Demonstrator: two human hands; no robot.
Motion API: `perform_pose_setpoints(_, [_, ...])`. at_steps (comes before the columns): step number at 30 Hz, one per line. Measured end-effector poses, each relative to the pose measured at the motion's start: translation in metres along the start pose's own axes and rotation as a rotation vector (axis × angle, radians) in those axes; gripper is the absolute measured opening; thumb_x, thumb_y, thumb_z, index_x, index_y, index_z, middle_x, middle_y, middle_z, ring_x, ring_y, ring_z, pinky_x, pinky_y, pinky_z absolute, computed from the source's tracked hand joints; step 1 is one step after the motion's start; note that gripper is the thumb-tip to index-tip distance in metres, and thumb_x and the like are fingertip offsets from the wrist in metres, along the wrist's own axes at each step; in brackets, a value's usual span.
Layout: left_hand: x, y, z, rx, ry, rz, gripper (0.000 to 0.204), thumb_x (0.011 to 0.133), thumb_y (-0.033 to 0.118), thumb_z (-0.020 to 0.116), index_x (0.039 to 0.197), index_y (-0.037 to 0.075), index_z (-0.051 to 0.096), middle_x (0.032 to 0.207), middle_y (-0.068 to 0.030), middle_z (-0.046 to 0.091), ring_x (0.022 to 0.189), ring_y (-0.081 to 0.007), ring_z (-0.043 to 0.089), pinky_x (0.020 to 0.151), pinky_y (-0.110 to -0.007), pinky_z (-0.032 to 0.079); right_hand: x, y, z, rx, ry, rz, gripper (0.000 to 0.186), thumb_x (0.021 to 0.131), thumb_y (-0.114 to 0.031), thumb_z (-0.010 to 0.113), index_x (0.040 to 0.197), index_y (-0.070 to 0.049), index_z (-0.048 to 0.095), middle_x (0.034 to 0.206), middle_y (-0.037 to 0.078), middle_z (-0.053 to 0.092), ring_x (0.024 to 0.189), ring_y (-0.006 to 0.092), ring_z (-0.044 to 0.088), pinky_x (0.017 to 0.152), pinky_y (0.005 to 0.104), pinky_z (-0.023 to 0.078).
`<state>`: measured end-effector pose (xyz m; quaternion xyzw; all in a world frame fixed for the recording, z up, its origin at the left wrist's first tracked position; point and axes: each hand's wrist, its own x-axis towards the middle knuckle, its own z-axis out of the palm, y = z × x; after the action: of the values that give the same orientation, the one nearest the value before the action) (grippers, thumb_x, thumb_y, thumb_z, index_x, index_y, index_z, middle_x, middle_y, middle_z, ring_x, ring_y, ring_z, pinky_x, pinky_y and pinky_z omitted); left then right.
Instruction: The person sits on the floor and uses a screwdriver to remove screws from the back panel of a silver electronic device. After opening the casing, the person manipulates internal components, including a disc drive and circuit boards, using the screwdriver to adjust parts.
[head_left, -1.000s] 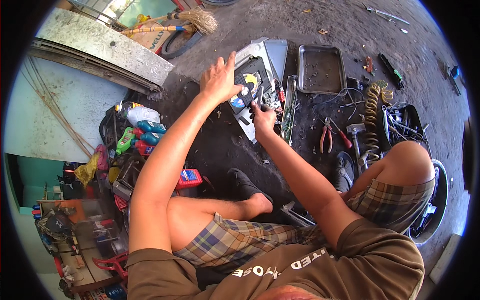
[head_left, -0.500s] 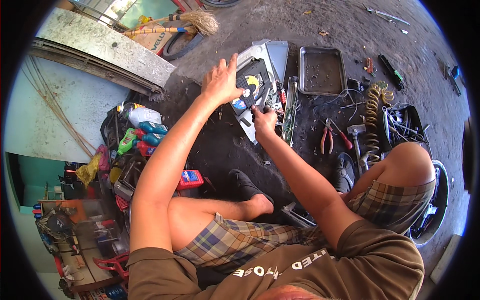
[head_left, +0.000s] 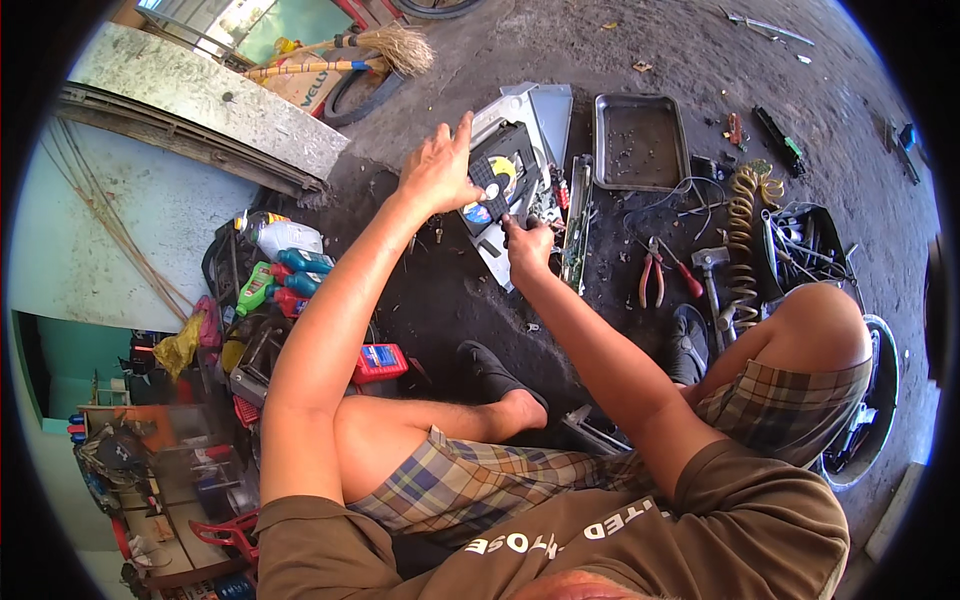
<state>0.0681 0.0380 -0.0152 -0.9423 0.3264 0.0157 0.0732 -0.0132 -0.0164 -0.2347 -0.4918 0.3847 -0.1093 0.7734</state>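
An opened disc player (head_left: 492,252) with a light metal casing lies on the dark ground ahead of me. Across its disc mechanism runs a black plastic bracket (head_left: 497,207) with a small white round piece. At the bracket's upper left is my left hand (head_left: 432,172), its fingers spread and its thumb against the bracket edge. My right hand (head_left: 530,245) is closed, fingertips at the bracket's lower end; the fingers partly hide what they grip. Under the bracket shows a yellow and blue disc-like surface (head_left: 506,176). Right beside the player, a narrow green circuit board (head_left: 577,225) lies lengthwise.
Right of the player lie a metal tray (head_left: 598,150) with small bits, pliers (head_left: 651,275), a red-handled screwdriver (head_left: 690,278), a hammer (head_left: 712,262) and a coiled spring (head_left: 742,235). Several bottles (head_left: 290,240) stand at left, with a red container (head_left: 380,362) nearer me.
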Motion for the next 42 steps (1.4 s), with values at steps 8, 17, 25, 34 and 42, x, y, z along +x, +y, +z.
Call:
perform_pose_setpoints(8, [-0.004, -0.001, -0.002, 0.027, -0.008, -0.001, 0.135, 0.07, 0.033, 0.1, 0.174, 0.009, 0.018, 0.15, -0.0302, 0.052, 0.137, -0.0496, 0.06, 0.113, -0.055, 0.052, 0.006, 0.01, 0.004, 0.128, -0.056, 0.098, 0.039, 0.095, -0.016, 0.087, 0.114, 0.014, 0.072, 0.086, 0.011, 0.074, 0.071, 0.0153, 0.062, 0.068, 0.0364, 0.051])
perform_pose_setpoints(17, [-0.001, -0.019, -0.006, -0.1, -0.071, 0.065, 0.143, 0.065, 0.034, 0.104, 0.176, 0.011, 0.017, 0.154, -0.0299, 0.052, 0.143, -0.0486, 0.056, 0.12, -0.054, 0.047, 0.003, 0.009, 0.003, 0.439, -0.111, 0.182, 0.02, 0.099, -0.008, 0.081, 0.106, 0.003, 0.067, 0.082, 0.007, 0.069, 0.058, 0.0153, 0.059, 0.053, 0.0307, 0.047])
perform_pose_setpoints(25, [0.013, -0.04, 0.004, -0.446, -0.043, 0.113, 0.098, 0.101, 0.075, 0.055, 0.173, 0.011, 0.034, 0.165, -0.0289, 0.048, 0.155, -0.0429, 0.045, 0.127, -0.048, 0.037, 0.01, 0.003, -0.001, 0.358, -0.076, 0.191, 0.018, 0.098, -0.007, 0.082, 0.099, -0.002, 0.065, 0.084, 0.007, 0.071, 0.057, 0.0159, 0.059, 0.052, 0.0303, 0.047])
perform_pose_setpoints(34, [0.012, -0.049, 0.006, -0.573, -0.025, 0.122, 0.095, 0.107, 0.081, 0.032, 0.171, 0.011, 0.04, 0.171, -0.0223, 0.044, 0.161, -0.0371, 0.037, 0.132, -0.044, 0.026, 0.009, 0.002, 0.001, 0.38, -0.13, 0.257, 0.076, 0.094, -0.007, 0.087, 0.154, 0.016, 0.046, 0.087, 0.009, 0.073, 0.061, 0.013, 0.058, 0.054, 0.0301, 0.045])
perform_pose_setpoints(42, [0.013, -0.047, 0.004, -0.515, -0.026, 0.147, 0.098, 0.108, 0.08, 0.029, 0.172, 0.006, 0.034, 0.17, -0.0281, 0.043, 0.159, -0.0411, 0.04, 0.131, -0.044, 0.03, 0.012, 0.005, 0.001, 0.456, -0.144, 0.292, 0.057, 0.096, -0.008, 0.085, 0.14, 0.013, 0.055, 0.086, 0.008, 0.072, 0.06, 0.0142, 0.059, 0.053, 0.0303, 0.046])
